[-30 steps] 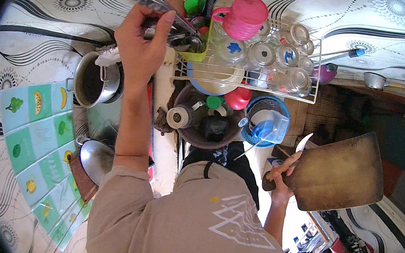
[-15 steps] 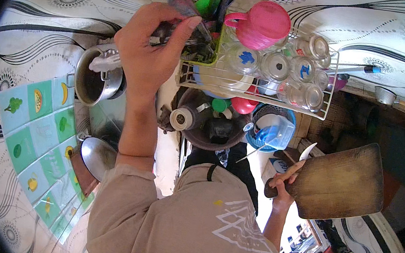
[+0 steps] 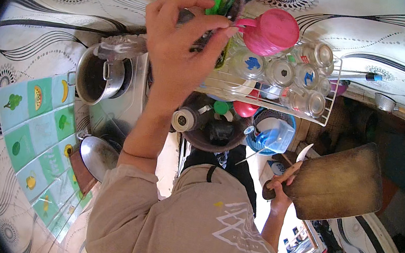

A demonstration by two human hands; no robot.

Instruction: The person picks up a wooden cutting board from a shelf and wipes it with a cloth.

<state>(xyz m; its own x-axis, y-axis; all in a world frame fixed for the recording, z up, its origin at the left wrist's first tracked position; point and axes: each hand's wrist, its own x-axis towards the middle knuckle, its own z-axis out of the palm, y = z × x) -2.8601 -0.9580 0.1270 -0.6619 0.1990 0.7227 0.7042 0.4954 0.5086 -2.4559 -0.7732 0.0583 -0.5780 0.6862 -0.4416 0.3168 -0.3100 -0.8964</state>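
My left hand (image 3: pixel 187 44) is raised over the utensil holder (image 3: pixel 222 57), beside the handle of a pink cup (image 3: pixel 273 32). Thumb and forefinger pinch together on something thin that I cannot make out; a blurred, shiny shape rises just above them. Dark utensils and a green piece (image 3: pixel 216 4) stick up behind the fingers. Lower right, my right hand (image 3: pixel 282 194) is closed round the handle of a worn wooden cutting board (image 3: pixel 339 184). The same hand grips a knife (image 3: pixel 289 171) by its wooden handle, its pale curved blade pointing up.
Glass jars (image 3: pixel 280 73) fill a white wire rack (image 3: pixel 332 92). Below stand a dark basin (image 3: pixel 233 143) with a flask (image 3: pixel 183 119), and a blue basket (image 3: pixel 291 122) holding a clear blue container. A pot (image 3: pixel 90 82) and a metal lid (image 3: pixel 97 156) are at left.
My left hand has moved right, from the left side of the utensil holder to near the pink cup's handle. My right hand keeps hold of the cutting board and knife, almost unmoved.
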